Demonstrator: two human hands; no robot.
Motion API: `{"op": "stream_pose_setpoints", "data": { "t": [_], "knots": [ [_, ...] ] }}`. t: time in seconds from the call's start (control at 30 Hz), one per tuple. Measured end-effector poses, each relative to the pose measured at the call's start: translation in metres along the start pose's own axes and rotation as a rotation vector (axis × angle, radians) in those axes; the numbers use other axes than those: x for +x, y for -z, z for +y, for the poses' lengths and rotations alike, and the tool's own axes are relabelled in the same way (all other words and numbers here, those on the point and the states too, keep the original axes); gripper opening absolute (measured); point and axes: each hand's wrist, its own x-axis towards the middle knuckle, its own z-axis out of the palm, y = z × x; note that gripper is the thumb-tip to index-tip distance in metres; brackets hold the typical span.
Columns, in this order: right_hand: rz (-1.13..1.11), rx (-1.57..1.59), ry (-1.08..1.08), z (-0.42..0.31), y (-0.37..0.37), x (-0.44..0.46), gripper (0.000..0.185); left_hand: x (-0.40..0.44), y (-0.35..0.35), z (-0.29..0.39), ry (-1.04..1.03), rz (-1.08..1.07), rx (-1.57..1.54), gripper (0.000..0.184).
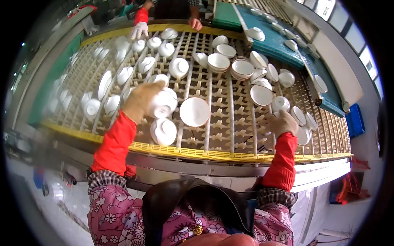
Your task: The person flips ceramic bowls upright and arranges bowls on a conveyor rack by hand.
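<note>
My left hand [141, 100], in a tan glove, is closed on the edge of a white bowl [162, 103] tilted with its base toward me. Just below it another white bowl [163, 131] lies tipped, and to the right a bowl with a thin reddish rim [195, 112] faces up. At the right, my right hand [281, 123], also gloved, has its fingers curled at a small white bowl [280, 104]; the fingertips are partly hidden. Beside that hand are leaning bowls [298, 116]. All of these rest on or just over a pegged conveyor [219, 137].
Stacked bowls [242, 68] stand mid-conveyor. More bowls lean between pegs at the left. A blue-green belt [273, 33] carries bowls at upper right. Across the conveyor, another person's gloved hand [139, 30] and bare hand [195, 23] are near the far edge. A yellow edge strip [205, 154] runs nearest me.
</note>
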Motion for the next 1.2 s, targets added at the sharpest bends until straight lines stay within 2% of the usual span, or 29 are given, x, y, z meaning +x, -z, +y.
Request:
{"op": "stream_pose_setpoints", "data": {
  "t": [0.03, 0.07, 0.17, 0.27, 0.3, 0.4, 0.43, 0.47, 0.5, 0.53, 0.63, 0.7, 0.73, 0.8, 0.83, 0.9, 0.93, 0.97, 1.03, 1.07, 1.1, 1.13, 1.17, 1.2],
  "knots": [
    [0.026, 0.046, -0.02, 0.008, -0.001, -0.002, 0.059, -0.005, 0.015, -0.008, 0.324, 0.021, -0.196, 0.05],
    [-0.004, 0.056, -0.041, 0.012, -0.002, 0.0, 0.06, -0.01, 0.027, -0.013, 0.848, -0.018, -0.636, 0.056],
    [0.018, -0.107, -0.057, 0.004, -0.014, 0.008, 0.057, -0.039, 0.011, -0.037, 0.471, -0.088, 0.384, 0.061],
    [0.075, -0.12, -0.042, 0.01, -0.021, 0.012, 0.057, -0.021, 0.023, -0.012, 0.351, -0.189, 0.488, 0.054],
    [0.106, -0.089, -0.024, 0.021, -0.027, 0.015, 0.057, -0.02, 0.015, -0.009, 0.152, -0.027, 0.418, 0.046],
    [0.114, -0.031, -0.039, 0.031, -0.031, 0.02, 0.07, -0.008, 0.003, 0.062, -0.105, 0.0, 0.04, 0.059],
    [0.155, 0.008, -0.054, 0.034, -0.037, 0.02, 0.073, -0.002, -0.009, 0.083, -0.222, -0.064, 0.001, 0.063],
    [0.196, 0.049, -0.064, 0.035, -0.042, 0.02, 0.077, 0.003, -0.013, 0.104, -0.143, -0.334, 0.019, 0.059],
    [0.145, 0.062, -0.072, 0.035, -0.037, 0.019, 0.084, -0.002, -0.036, 0.111, -0.305, -0.278, 0.04, 0.055],
    [0.174, 0.084, -0.044, 0.038, -0.042, 0.02, 0.082, -0.006, -0.062, 0.115, -0.335, -0.381, 0.34, 0.051],
    [0.245, 0.139, 0.016, 0.063, -0.065, 0.04, 0.079, -0.006, -0.087, 0.105, -0.235, -0.479, 0.437, 0.046],
    [0.21, 0.089, 0.025, 0.07, -0.066, 0.043, 0.079, -0.003, -0.09, 0.103, -0.128, -0.45, 0.54, 0.043],
    [0.195, 0.063, 0.029, 0.078, -0.069, 0.047, 0.079, 0.004, -0.081, 0.103, 0.022, -0.512, 0.35, 0.046],
    [0.332, 0.185, 0.133, 0.083, -0.069, 0.049, 0.065, 0.02, -0.061, 0.097, 0.319, -0.603, -0.037, 0.05],
    [0.377, 0.237, 0.163, 0.077, -0.058, 0.045, 0.062, 0.005, -0.066, 0.08, -0.176, -0.255, 0.151, 0.04],
    [0.449, 0.397, 0.234, 0.071, -0.05, 0.046, 0.051, 0.006, -0.055, 0.035, -0.183, -0.238, 0.215, 0.037],
    [0.398, 0.565, 0.258, 0.068, -0.05, 0.047, 0.05, 0.002, -0.033, 0.023, -0.182, -0.14, 0.162, 0.038],
    [0.348, 0.734, 0.273, 0.063, -0.051, 0.044, 0.049, -0.002, -0.008, 0.012, -0.142, -0.112, 0.223, 0.051],
    [0.24, 1.053, 0.308, 0.058, -0.062, 0.044, 0.047, -0.011, 0.046, -0.007, 0.054, -0.132, 0.182, 0.064],
    [0.229, 0.96, 0.277, 0.051, -0.06, 0.039, 0.047, -0.017, 0.064, -0.008, 0.341, -0.122, -0.055, 0.059],
    [0.226, 0.854, 0.341, 0.05, -0.066, 0.043, 0.047, -0.024, 0.082, -0.008, 0.623, -0.039, -0.286, 0.056],
    [0.219, 0.748, 0.407, 0.049, -0.072, 0.047, 0.048, -0.037, 0.091, -0.008, 1.026, 0.112, -0.66, 0.051],
    [0.216, 0.612, 0.45, 0.038, -0.062, 0.034, 0.05, -0.071, 0.079, -0.071, 0.82, 0.02, -0.12, 0.053],
    [0.214, 0.612, 0.513, 0.03, -0.062, 0.027, 0.05, -0.088, 0.069, -0.096, 0.762, -0.027, 0.143, 0.055]
  ]
}}
